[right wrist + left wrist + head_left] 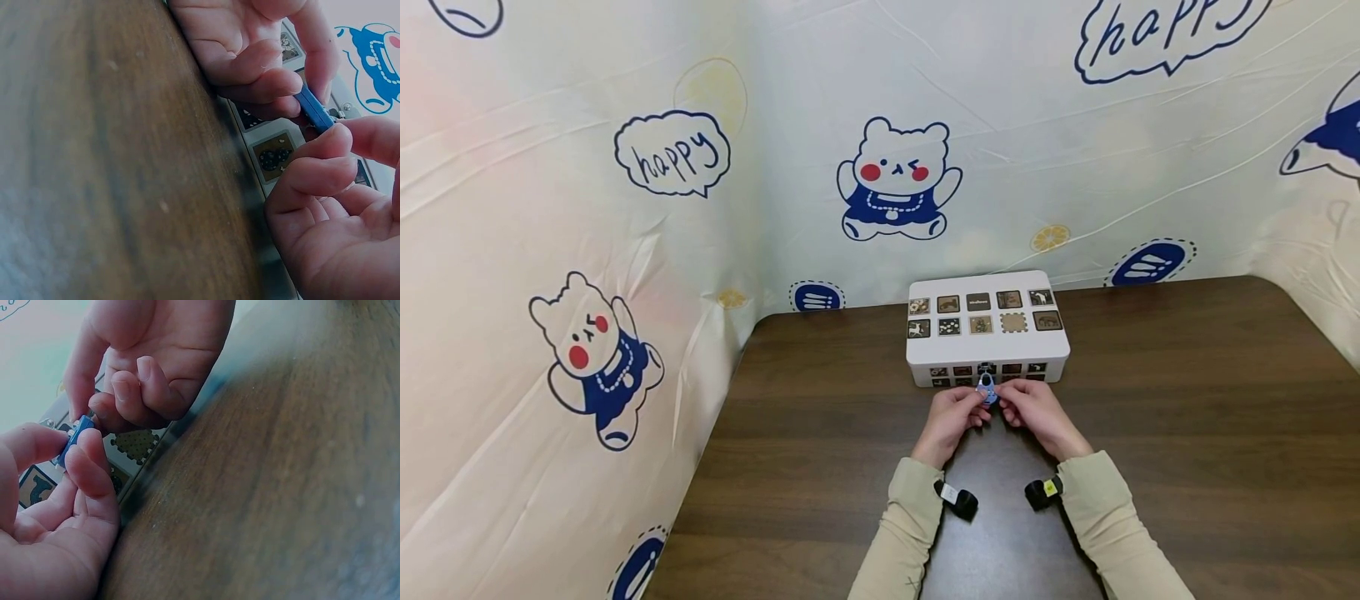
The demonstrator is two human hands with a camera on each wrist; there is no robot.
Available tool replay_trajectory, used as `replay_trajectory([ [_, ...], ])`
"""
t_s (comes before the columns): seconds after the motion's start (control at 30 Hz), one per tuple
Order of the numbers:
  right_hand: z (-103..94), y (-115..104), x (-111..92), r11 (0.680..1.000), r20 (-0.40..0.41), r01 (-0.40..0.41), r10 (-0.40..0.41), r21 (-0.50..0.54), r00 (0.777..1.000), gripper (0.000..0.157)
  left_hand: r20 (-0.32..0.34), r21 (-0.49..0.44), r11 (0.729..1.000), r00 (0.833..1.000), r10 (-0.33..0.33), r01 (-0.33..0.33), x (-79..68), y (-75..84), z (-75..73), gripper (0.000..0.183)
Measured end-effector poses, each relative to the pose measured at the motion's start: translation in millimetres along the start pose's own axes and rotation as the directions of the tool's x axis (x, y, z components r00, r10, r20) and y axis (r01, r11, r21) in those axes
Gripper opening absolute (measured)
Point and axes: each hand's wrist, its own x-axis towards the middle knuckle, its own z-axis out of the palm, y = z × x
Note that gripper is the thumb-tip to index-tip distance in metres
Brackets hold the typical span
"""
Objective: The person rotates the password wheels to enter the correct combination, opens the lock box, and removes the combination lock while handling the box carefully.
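Note:
A small blue padlock (987, 389) with a metal shackle is at the middle of the front side of a white box (988, 346). My left hand (951, 421) pinches the padlock from the left between thumb and fingers. From the other side, the thumb and index finger of my right hand (1043, 419) pinch its right end. White bits, perhaps number dials, show along the blue padlock body (75, 440) in the left wrist view. Seen from the right wrist, the padlock (314, 110) is a plain blue edge. Whether its shackle passes through the box's latch I cannot tell.
Small square pictures cover the lid and front of the box, which stands near the back edge of the brown wooden table (805, 417). Behind and to the left hangs a pale curtain (790, 167) printed with bears. Black straps with small devices circle both wrists.

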Motion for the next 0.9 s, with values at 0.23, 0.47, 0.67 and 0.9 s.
replay_trajectory([
  [0.23,1.0,-3,-2,1.000,-0.013,0.000,0.000,-0.001,1.000,0.029,0.003,-0.002,1.000,1.000,-0.004,0.004,-0.2,0.5,-0.6,0.015],
  [0.47,2.6,-16,-10,1.000,-0.002,-0.004,0.004,0.001,1.000,0.028,0.005,0.001,1.000,1.000,-0.009,0.009,0.9,-1.2,-1.1,0.015],
  [0.67,2.4,-15,-9,1.000,-0.003,-0.004,0.004,0.008,1.000,0.028,0.007,-0.011,1.000,1.000,-0.006,0.006,0.7,-1.0,-1.3,0.016],
  [0.9,1.0,-3,-2,1.000,-0.011,0.002,-0.002,0.011,1.000,0.028,0.022,-0.030,0.999,1.000,-0.012,0.012,1.4,-1.7,-1.5,0.019],
])
